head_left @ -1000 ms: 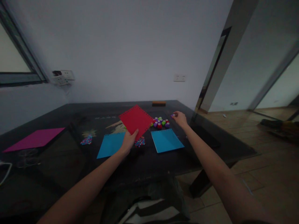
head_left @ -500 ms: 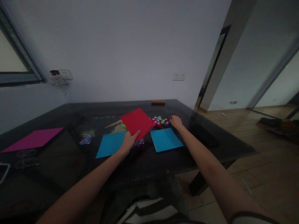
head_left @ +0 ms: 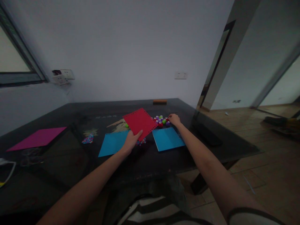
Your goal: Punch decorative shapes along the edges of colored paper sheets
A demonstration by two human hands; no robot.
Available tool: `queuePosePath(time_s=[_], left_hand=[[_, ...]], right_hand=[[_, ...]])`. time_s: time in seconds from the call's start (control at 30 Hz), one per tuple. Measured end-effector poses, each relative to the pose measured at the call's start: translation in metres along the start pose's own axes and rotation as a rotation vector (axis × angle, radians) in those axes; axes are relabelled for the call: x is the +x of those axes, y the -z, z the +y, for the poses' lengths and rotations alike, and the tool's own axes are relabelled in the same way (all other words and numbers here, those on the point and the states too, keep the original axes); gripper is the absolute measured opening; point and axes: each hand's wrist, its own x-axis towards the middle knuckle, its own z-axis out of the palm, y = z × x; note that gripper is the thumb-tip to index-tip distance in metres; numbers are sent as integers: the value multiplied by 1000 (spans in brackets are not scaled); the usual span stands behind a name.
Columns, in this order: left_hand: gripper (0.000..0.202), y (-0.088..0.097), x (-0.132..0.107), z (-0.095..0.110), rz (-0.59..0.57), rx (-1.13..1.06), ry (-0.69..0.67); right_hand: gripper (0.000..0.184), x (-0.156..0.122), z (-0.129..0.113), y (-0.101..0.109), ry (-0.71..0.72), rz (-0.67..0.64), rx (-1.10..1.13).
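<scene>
My left hand [head_left: 131, 143] grips a red sheet [head_left: 140, 122] with holes punched along two edges, thumb on top. The sheet is held up, tilted, above the table and partly covers a blue sheet [head_left: 112, 143]. At the right end of a cluster of round red, purple and green pieces with white eye-like dots [head_left: 161, 121] is my right hand [head_left: 174, 119]. Its fingers are curled down at the pieces; whatever is between them is too small to make out. Just in front of the cluster lies a second blue sheet [head_left: 167, 139], also with holes along one edge.
A pink sheet [head_left: 38, 138] lies at the left of the dark table. Small coloured bits [head_left: 88, 139] form one pile; another [head_left: 141, 142] shows under the red sheet. A black flat object [head_left: 207, 134] lies at right, a brown block [head_left: 159, 102] at the back.
My right hand has shifted slightly left, closer in to the round pieces. The left hand still holds the red sheet. The whole view has shifted a little.
</scene>
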Motion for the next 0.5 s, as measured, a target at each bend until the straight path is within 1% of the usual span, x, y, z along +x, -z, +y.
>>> queuePosePath(time_s=[0.1, 0.2, 0.33, 0.4, 0.43, 0.5], left_hand=[[20, 0, 2, -3, 4, 0, 5], [19, 0, 4, -4, 11, 6, 15], [25, 2, 4, -2, 3, 15, 16], [28, 2, 4, 0, -24, 22, 11], [28, 3, 3, 0, -46, 28, 10], [27, 3, 2, 0, -97, 45, 9]], right_hand=[[32, -5, 2, 5, 13, 20, 59], [33, -16, 4, 15, 46, 57, 140], [30, -40, -3, 33, 137, 92, 309], [27, -56, -9, 39, 197, 58, 425], [25, -64, -11, 39, 221, 30, 488], [26, -78, -16, 37, 238, -23, 616]])
